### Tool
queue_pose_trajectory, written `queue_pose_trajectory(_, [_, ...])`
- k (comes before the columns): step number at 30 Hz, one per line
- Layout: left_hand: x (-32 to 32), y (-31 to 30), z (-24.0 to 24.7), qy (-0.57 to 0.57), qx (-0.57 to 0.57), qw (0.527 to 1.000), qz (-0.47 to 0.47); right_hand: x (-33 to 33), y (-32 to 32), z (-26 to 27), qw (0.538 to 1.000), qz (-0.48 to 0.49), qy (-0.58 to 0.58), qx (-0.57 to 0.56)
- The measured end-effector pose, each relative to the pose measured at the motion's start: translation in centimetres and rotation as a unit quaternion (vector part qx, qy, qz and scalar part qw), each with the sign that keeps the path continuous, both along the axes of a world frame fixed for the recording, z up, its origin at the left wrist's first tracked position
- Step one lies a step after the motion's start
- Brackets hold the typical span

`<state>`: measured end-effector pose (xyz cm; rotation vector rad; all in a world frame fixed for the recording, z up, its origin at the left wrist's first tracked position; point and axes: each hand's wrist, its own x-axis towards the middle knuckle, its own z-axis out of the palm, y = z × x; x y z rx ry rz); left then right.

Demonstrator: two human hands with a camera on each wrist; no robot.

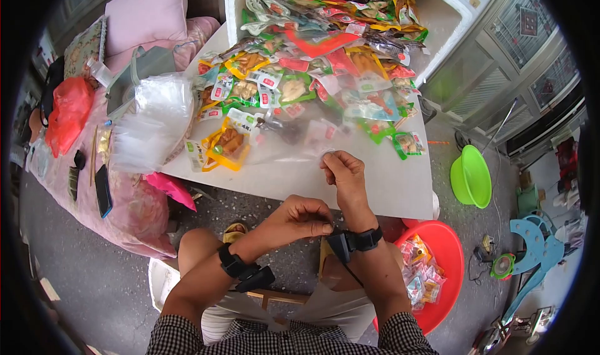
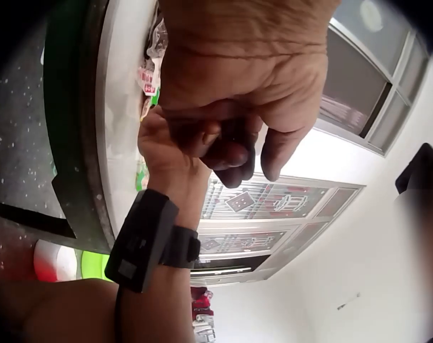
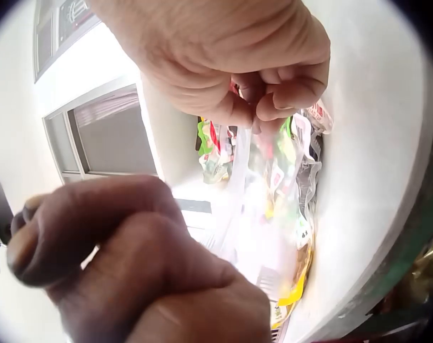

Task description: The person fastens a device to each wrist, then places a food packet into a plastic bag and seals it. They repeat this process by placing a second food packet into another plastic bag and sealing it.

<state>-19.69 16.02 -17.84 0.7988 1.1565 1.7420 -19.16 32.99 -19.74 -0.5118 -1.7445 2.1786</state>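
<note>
My right hand (image 1: 345, 175) pinches the edge of a clear plastic bag (image 1: 284, 167) between thumb and fingers, over the table's front part. The bag stretches left and away, over several snack packets; in the right wrist view its translucent film (image 3: 238, 196) hangs from the fingertips. My left hand (image 1: 299, 219) is just nearer to me and to the left, by the right wrist. Its fingers are curled with the thumb near the fingertips, and nothing shows in them in the left wrist view. A yellow-edged packet (image 1: 230, 145) lies left of the bag.
The white table (image 1: 387, 189) bears a heap of colourful snack packets (image 1: 294, 86), running back into a white foam box (image 1: 447, 17). A stack of clear bags (image 1: 153, 117) lies at the left. A red basin (image 1: 453, 264) with filled bags and a green basin (image 1: 472, 177) stand right.
</note>
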Motion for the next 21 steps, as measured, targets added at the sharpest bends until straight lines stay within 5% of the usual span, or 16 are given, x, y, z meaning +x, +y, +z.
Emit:
queue_pose_trajectory(5, [-2.6, -1.6, 0.4, -0.085, 0.129, 0.981, 0.118, -0.1, 0.4, -0.2, 1.000, -0.011, 0.011, 0.010])
queue_pose_trajectory(8, [-3.2, -1.8, 0.7, 0.026, 0.068, 0.965, 0.251, -0.2, 0.1, 0.0, 0.999, -0.002, 0.002, 0.051])
queue_pose_trajectory(12, [-3.2, -0.6, 0.6, 0.444, -0.104, 0.813, 0.363, 0.1, -1.2, 0.7, 0.995, 0.018, 0.005, 0.094])
queue_pose_trajectory(21, [-2.2, 0.8, -2.4, 0.477, -0.171, 0.781, 0.364, -0.2, -2.7, 0.2, 0.994, -0.012, 0.011, 0.110])
